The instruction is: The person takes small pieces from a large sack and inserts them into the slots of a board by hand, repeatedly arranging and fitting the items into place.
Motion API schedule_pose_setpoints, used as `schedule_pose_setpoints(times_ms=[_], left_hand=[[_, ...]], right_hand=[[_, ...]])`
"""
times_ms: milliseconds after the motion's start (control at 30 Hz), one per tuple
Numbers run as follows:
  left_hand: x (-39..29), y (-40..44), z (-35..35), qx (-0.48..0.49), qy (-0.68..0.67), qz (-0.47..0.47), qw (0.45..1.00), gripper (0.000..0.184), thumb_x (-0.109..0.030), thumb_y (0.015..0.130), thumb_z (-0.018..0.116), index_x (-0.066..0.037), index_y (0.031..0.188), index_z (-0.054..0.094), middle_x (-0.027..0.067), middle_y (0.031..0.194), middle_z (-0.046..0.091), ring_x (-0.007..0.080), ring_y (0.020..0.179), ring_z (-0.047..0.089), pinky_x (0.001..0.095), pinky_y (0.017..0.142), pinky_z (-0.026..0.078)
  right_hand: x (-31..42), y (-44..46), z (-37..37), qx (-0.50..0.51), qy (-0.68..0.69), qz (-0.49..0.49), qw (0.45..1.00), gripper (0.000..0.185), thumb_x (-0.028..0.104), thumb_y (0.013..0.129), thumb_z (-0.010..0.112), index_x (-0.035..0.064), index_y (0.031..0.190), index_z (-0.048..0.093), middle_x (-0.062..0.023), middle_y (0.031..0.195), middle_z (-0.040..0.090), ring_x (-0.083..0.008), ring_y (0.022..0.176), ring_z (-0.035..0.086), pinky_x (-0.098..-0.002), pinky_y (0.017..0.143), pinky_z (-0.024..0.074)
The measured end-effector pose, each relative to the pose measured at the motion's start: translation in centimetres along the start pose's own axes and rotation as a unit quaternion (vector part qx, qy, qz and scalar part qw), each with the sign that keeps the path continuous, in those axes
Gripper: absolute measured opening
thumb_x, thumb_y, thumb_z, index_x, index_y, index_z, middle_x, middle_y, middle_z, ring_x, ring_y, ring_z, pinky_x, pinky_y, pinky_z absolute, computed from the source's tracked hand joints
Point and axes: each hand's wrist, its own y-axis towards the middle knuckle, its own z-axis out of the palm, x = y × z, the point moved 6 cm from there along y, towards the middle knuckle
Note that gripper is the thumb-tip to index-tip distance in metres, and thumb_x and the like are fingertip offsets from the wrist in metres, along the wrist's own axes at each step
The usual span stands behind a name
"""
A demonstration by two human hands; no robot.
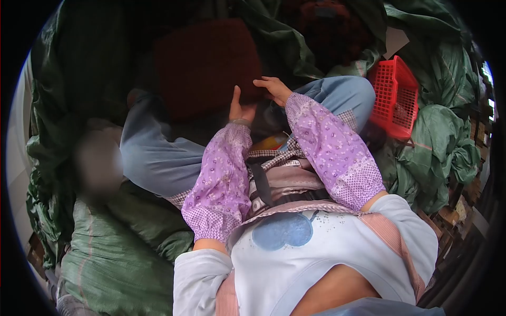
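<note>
My left hand (242, 111) is over my lap, its thumb raised apart from the fingers, which are partly in shadow. Just to its right, my right hand (275, 90) has its fingers stretched toward the left one. I see nothing held in either hand. Beyond them lies a dark red, block-like thing (208, 68), too dim to name; its near right corner is close to my fingers. Purple flowered sleeve covers (329, 145) are on both forearms. A small yellow thing (271, 142) shows in my lap behind the wrists, partly hidden.
To the right, a red plastic basket (392, 97) stands tilted beside my knee. Green woven sacks (113, 258) surround me on both sides. A dark reddish heap (329, 31) is at the back, in deep shade. A blurred patch hides part of the left side.
</note>
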Motion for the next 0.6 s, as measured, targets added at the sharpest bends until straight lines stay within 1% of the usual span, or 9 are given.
schedule_pose_setpoints(times_ms=[67,100,167,200,267,300,367,500,600], left_hand=[[0.0,-0.2,0.5,-0.002,-0.026,-0.01,1.0,0.05,-0.013,0.072,0.067,-0.006,0.116,0.043,0.0133,0.115,0.048,0.0293,0.11,0.042,0.046,0.097,0.032],[0.0,-0.1,0.3,0.012,-0.016,-0.016,1.0,0.049,-0.011,0.072,0.065,-0.005,0.115,0.043,0.0134,0.115,0.048,0.0294,0.109,0.043,0.0459,0.097,0.033],[-0.4,0.1,-0.3,0.039,0.006,-0.025,0.999,0.046,-0.007,0.073,0.063,-0.004,0.114,0.043,0.0136,0.114,0.048,0.0296,0.107,0.045,0.0458,0.096,0.035],[-0.7,-0.1,-0.5,0.036,0.009,-0.03,0.999,0.046,-0.006,0.072,0.062,-0.004,0.114,0.043,0.0135,0.114,0.048,0.0294,0.107,0.045,0.0456,0.096,0.035],[-1.1,-0.6,-0.8,0.031,0.014,-0.039,0.999,0.046,-0.005,0.072,0.061,-0.003,0.113,0.043,0.0133,0.112,0.049,0.0291,0.106,0.046,0.045,0.096,0.035],[-1.2,-0.7,-0.8,0.029,0.025,-0.03,0.999,0.045,-0.007,0.072,0.06,-0.003,0.113,0.043,0.0131,0.111,0.049,0.0288,0.105,0.046,0.0447,0.095,0.035],[-1.4,-1.2,-0.6,0.02,0.049,-0.016,0.998,0.043,-0.011,0.072,0.058,-0.002,0.112,0.044,0.0128,0.109,0.05,0.0282,0.103,0.047,0.044,0.094,0.035],[-1.4,-1.4,0.2,0.067,0.021,-0.04,0.997,0.043,-0.006,0.069,0.055,-0.001,0.11,0.045,0.013,0.109,0.05,0.0282,0.103,0.047,0.0421,0.094,0.035],[-1.5,-1.1,-0.2,0.088,0.026,-0.042,0.995,0.045,-0.002,0.066,0.054,-0.001,0.11,0.044,0.0126,0.11,0.049,0.0286,0.103,0.046,0.0418,0.095,0.035]], right_hand=[[0.0,0.0,-0.3,0.025,-0.032,0.019,0.999,0.05,0.022,0.075,0.059,0.0006,0.118,0.044,-0.0091,0.113,0.05,-0.0172,0.106,0.045,-0.0323,0.09,0.0354],[0.0,0.3,-0.5,0.039,-0.047,0.029,0.998,0.051,0.019,0.075,0.058,0.0011,0.12,0.041,-0.0078,0.114,0.048,-0.0162,0.107,0.043,-0.032,0.091,0.034],[-1.5,2.4,-1.0,0.064,-0.088,0.043,0.993,0.048,0.015,0.075,0.056,0.0021,0.119,0.042,-0.0061,0.11,0.05,-0.0145,0.103,0.046,-0.0308,0.086,0.0371],[-2.1,3.1,-0.9,0.077,-0.11,0.051,0.99,0.047,0.014,0.075,0.055,0.0026,0.119,0.043,-0.0053,0.108,0.051,-0.0136,0.101,0.047,-0.0301,0.084,0.0386],[-2.6,3.0,-0.4,0.089,-0.092,0.011,0.992,0.043,0.012,0.074,0.054,0.0026,0.116,0.046,-0.0039,0.103,0.054,-0.0118,0.095,0.05,-0.0278,0.081,0.0405],[-2.7,2.6,0.0,0.095,-0.082,-0.008,0.992,0.041,0.011,0.074,0.053,0.0027,0.115,0.047,-0.0031,0.101,0.055,-0.0109,0.091,0.051,-0.0267,0.079,0.0414],[-2.3,0.9,0.3,0.059,-0.053,-0.008,0.997,0.039,0.009,0.074,0.053,0.0019,0.112,0.049,-0.0035,0.099,0.056,-0.0111,0.089,0.053,-0.0256,0.078,0.0421],[-1.4,-0.2,0.2,0.012,-0.042,-0.018,0.999,0.039,0.005,0.071,0.052,0.0006,0.11,0.053,-0.0049,0.097,0.058,-0.0119,0.086,0.054,-0.0237,0.077,0.042],[-2.2,1.7,-0.2,-0.01,-0.176,-0.129,0.976,0.044,0.006,0.069,0.053,-0.0039,0.112,0.05,-0.0102,0.103,0.057,-0.0166,0.094,0.054,-0.0259,0.08,0.0426]])
